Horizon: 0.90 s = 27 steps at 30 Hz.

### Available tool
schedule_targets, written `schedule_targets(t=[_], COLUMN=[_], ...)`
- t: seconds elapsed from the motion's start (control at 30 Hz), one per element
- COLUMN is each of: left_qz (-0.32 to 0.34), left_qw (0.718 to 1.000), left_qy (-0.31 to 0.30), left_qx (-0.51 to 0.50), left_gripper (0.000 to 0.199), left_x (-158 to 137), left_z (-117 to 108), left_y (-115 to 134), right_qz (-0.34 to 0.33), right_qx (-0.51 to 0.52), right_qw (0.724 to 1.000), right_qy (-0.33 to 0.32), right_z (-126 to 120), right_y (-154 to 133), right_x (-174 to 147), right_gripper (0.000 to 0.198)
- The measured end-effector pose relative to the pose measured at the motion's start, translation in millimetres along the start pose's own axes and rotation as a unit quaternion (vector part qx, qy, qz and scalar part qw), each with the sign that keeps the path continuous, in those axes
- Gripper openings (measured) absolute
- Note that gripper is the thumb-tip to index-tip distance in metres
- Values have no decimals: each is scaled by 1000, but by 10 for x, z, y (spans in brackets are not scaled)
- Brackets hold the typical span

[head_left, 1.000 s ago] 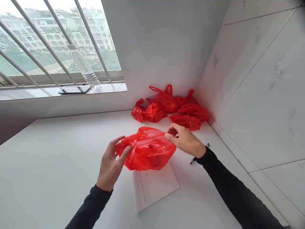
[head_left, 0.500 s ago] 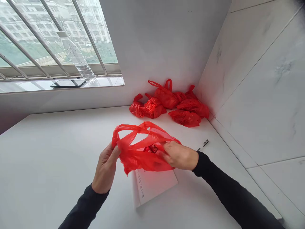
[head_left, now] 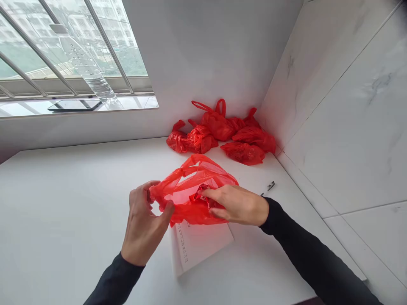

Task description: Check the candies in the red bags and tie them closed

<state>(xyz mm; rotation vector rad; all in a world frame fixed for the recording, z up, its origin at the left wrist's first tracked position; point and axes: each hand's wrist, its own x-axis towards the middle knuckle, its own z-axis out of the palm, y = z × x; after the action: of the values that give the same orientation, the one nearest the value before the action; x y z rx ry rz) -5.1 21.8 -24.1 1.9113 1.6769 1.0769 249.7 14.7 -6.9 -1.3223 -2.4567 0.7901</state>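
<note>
Red packet [head_left: 200,192] inside open red bag [head_left: 195,215]

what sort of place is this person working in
Probably a room in a home or small workplace, though which is unclear: a barred window faces buildings outside, and a white table stands in a corner beside a marbled tile wall.
</note>
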Motion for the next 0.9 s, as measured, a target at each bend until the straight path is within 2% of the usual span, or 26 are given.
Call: schedule_targets(t=[0.07, 0.13, 0.3, 0.43, 0.57, 0.67, 0.8, 0.9], left_qz=[-21, -43, -73, -65, -38, -26, -21, -18], left_qw=[1000, 999, 988, 988, 995, 995, 992, 989], left_qy=[4, -7, -41, -47, -18, -8, -1, 10], left_qx=[1, -32, -127, -129, -90, -95, -126, -145], left_gripper=[40, 38, 48, 47, 49, 44, 37, 32], left_x=[-24, -61, -131, -128, -152, -189, -222, -230], left_z=[-17, -27, -10, 10, 25, 26, 30, 41], left_y=[64, 116, 177, 170, 139, 132, 159, 178], right_qz=[3, 36, 135, 141, 150, 165, 191, 153], right_qx=[14, 23, -12, -68, -87, -103, -125, -93], right_qw=[1000, 999, 989, 987, 984, 979, 967, 972], right_qy=[3, 16, 56, 33, 42, 64, 111, 154], right_z=[23, 51, 81, 129, 204, 195, 111, 70], right_y=[5, 24, 114, 171, 205, 199, 112, 11], right_x=[39, 87, 153, 192, 251, 275, 254, 204], right_gripper=[37, 33, 38, 26, 22, 18, 31, 29])
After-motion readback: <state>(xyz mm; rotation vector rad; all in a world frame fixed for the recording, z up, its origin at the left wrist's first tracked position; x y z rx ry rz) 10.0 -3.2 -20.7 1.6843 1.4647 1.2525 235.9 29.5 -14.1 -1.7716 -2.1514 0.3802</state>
